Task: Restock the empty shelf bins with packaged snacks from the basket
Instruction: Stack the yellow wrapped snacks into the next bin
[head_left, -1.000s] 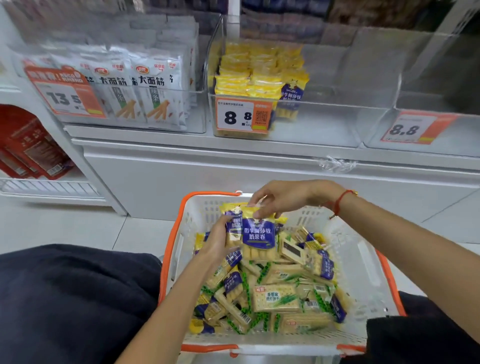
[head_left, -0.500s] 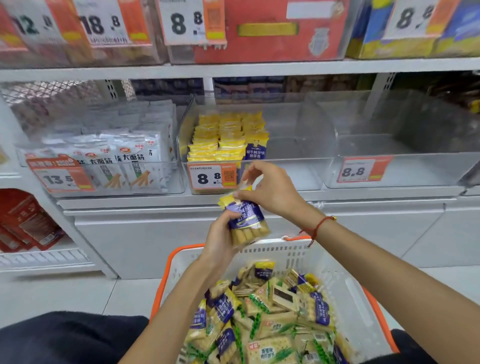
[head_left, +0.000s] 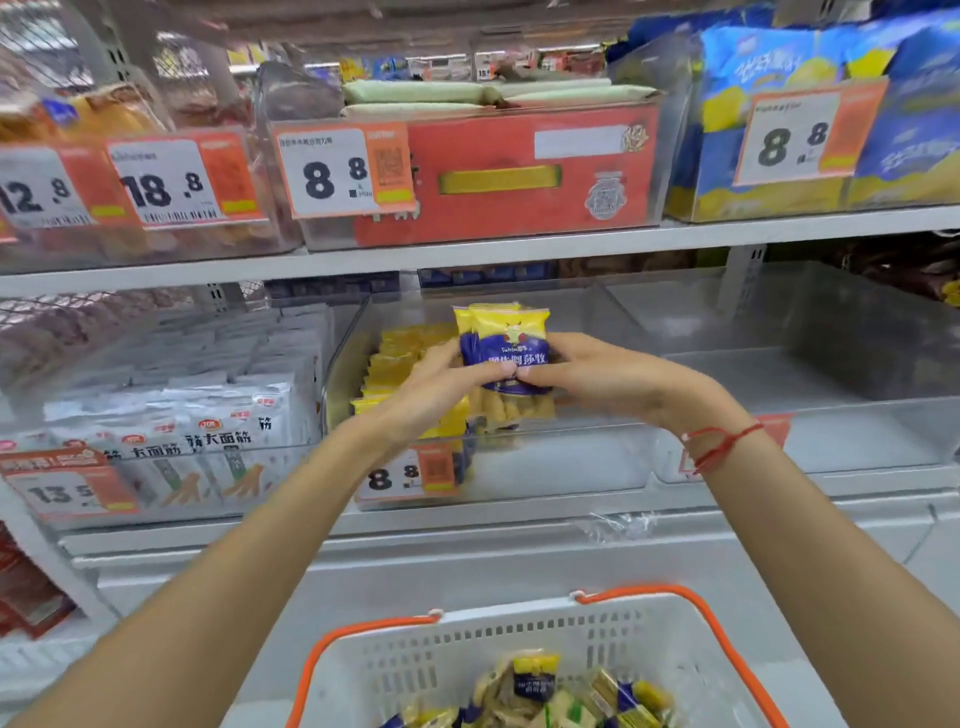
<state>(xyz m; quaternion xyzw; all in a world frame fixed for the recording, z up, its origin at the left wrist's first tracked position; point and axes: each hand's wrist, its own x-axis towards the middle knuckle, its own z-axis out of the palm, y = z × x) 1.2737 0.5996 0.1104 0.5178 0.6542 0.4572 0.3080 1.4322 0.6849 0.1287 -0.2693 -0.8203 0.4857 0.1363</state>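
Packs (head_left: 506, 358) lifted from basket (head_left: 519, 631) to bin (head_left: 561, 462) | left hand (head_left: 441, 384), right hand (head_left: 597, 376) fingers clamp packs | placement next

The white shelf (head_left: 519, 512) carries clear bins (head_left: 571, 467) of packaged snacks (head_left: 395, 364).

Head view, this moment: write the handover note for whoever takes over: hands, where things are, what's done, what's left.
Left hand and right hand: both grip a stack of yellow-purple packs, held over the middle bin.
Done: rows of the same packs already stand in that bin's left part.
Left: set this stack in; the bin's right part and the right bin look empty. More snacks lie in the basket below.
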